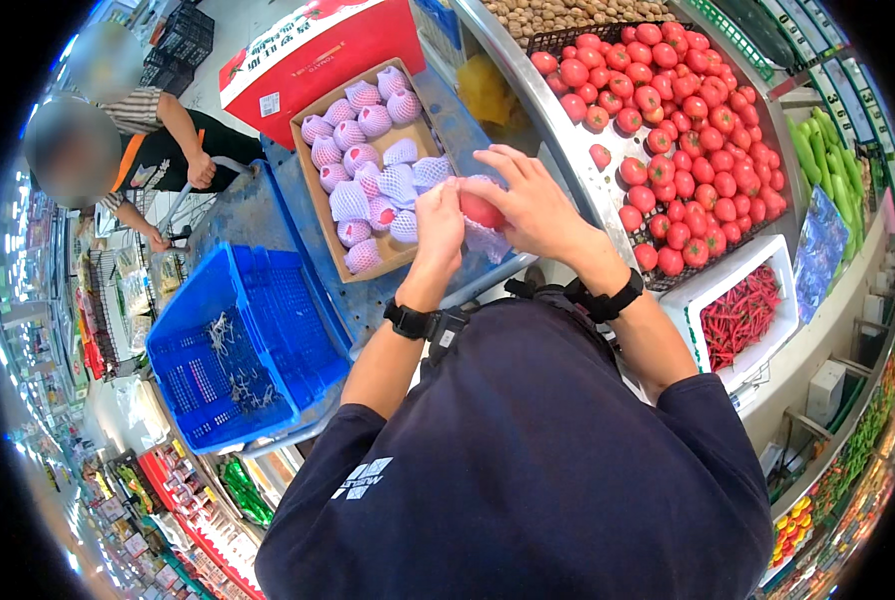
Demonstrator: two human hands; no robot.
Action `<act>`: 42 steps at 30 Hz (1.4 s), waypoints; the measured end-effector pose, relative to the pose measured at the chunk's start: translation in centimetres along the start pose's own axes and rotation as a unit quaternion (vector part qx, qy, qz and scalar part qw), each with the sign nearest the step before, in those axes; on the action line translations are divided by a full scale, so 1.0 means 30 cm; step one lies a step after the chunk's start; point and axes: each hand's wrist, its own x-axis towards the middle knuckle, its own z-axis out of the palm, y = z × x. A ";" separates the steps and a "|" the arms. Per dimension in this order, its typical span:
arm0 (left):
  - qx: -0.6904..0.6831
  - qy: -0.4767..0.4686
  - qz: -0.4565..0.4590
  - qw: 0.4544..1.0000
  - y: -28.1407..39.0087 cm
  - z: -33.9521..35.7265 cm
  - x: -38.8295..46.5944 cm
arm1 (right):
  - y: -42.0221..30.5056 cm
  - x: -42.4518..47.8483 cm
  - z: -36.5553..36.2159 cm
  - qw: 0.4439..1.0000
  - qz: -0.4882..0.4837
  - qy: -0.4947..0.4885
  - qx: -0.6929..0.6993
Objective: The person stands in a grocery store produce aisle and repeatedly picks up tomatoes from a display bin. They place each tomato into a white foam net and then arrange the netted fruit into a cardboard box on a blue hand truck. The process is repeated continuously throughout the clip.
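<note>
A red tomato (482, 211), partly wrapped in a white foam net sleeve (490, 244), is between my two hands above the cart. My left hand (441, 225) pinches at the tomato's left side, where the net appears gathered; its fingertips are partly hidden. My right hand (534, 206) supports the fruit from the right, thumb against it and the other fingers spread. Just left of my hands stands an open cardboard box (327, 217) with several net-wrapped tomatoes (360, 157) in rows and some flattened, seemingly vacant foam nets (398, 184).
A blue cart (234, 210) carries the box, a red tomato carton (327, 75) and a blue plastic crate (249, 345) with white scraps. To my right, a metal display holds heaped tomatoes (691, 142) beside a white foam box (785, 259) of red chillies. A person (181, 135) grips a cart handle.
</note>
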 end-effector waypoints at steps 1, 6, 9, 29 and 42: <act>-0.001 0.000 -0.002 1.000 -0.006 -0.002 0.005 | 0.016 -0.011 -0.008 0.999 0.021 0.012 0.026; 0.112 -0.001 0.055 0.992 0.049 0.037 -0.010 | 0.090 -0.091 0.013 0.963 0.153 0.137 0.174; 0.088 -0.036 0.048 0.994 0.038 0.076 -0.010 | 0.092 -0.122 0.083 0.782 0.317 0.232 0.484; -0.231 0.106 -0.146 0.956 -0.100 -0.271 0.269 | 0.890 -0.775 0.118 0.245 0.592 0.450 0.623; -0.254 -0.001 -0.058 0.965 -0.144 -0.220 0.472 | 0.450 -0.885 0.215 0.386 0.662 0.292 0.571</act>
